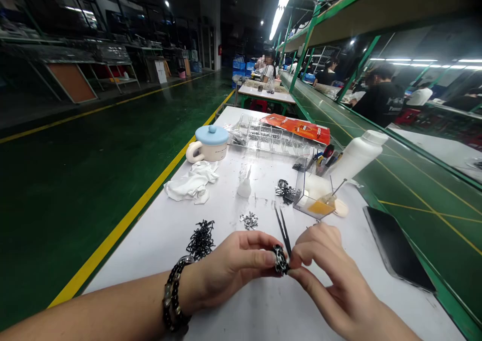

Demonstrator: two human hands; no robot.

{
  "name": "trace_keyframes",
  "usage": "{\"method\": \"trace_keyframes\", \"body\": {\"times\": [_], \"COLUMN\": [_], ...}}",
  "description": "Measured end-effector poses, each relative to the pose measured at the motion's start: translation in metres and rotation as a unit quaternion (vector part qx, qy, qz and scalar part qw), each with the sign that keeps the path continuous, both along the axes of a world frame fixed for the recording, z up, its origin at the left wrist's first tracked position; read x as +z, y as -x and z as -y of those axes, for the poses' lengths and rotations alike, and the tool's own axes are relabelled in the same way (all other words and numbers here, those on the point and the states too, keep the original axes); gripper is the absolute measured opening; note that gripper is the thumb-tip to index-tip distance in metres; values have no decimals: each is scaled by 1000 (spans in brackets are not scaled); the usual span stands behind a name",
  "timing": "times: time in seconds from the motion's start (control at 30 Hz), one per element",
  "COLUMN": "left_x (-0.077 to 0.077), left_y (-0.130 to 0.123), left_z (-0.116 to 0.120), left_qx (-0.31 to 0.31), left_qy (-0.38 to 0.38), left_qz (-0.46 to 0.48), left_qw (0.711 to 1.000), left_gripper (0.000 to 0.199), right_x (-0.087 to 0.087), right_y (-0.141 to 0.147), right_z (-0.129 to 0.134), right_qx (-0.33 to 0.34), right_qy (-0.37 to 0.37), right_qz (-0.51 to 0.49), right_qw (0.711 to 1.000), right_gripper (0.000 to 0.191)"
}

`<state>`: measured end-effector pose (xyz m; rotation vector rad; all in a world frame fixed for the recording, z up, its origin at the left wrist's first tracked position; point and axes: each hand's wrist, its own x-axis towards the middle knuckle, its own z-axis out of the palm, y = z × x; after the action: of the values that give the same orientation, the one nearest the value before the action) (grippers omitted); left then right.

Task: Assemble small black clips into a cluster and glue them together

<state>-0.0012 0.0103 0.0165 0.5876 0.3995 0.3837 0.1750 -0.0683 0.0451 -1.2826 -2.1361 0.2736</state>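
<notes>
White bench (131, 275), 6 o'clock: clamping black link ring (280, 260) between left fingers (263, 258), pinching black tweezers (282, 230) together with right fingers (305, 248).

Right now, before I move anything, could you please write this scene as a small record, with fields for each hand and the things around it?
left hand: pinches a small black-and-silver chain ring
right hand: holds slim black metal tweezers against the ring
left wrist: black beaded bracelet
nearby: tangled black chain pieces; small silver metal pieces
further: cream ceramic mug with blue lid; crumpled white cloth
surface: white worktable
</notes>
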Motion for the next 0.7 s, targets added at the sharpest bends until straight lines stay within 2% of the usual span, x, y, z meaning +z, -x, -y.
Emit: {"method": "trace_keyframes", "body": {"times": [0.13, 0.37, 0.7], "left_x": [0, -4, -2], "left_y": [0, 0, 0], "left_z": [0, 0, 0], "left_qx": [1, 12, 35], "left_qy": [-8, -13, -12], "left_qz": [-2, 2, -22], "left_qw": [1000, 1000, 999], "left_gripper": [25, 24, 24], "right_x": [-1, -11, -23], "right_y": [2, 5, 11], "right_z": [0, -3, -4], "right_qx": [-5, -36, -114], "right_qy": [22, 130, 123], "right_qz": [-34, -173, -262], "right_qw": [999, 976, 950], "right_gripper": [8, 18, 21]}}
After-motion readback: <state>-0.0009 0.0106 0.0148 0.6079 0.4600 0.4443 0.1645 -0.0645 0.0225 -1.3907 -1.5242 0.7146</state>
